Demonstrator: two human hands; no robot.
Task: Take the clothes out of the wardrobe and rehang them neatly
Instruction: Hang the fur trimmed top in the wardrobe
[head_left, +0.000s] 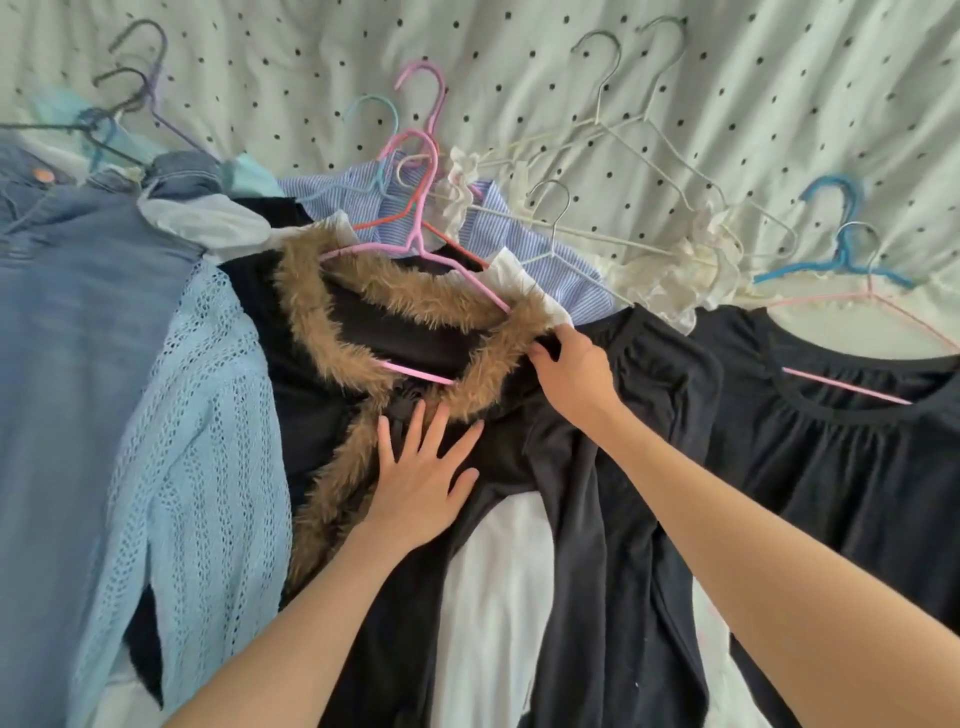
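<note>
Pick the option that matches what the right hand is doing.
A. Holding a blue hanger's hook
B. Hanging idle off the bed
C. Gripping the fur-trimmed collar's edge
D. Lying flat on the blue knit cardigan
C: the right hand curls its fingers round the edge of the fur-trimmed collar of the black garment, while the left hand lies flat on its front.

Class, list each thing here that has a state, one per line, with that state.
Fur-trimmed black garment: on its pink hanger, lying flat.
Left hand: open, pressing the garment.
Right hand: gripping its shoulder.
Black gathered top: on a hanger, flat.
Light blue knit: lying flat.
</note>
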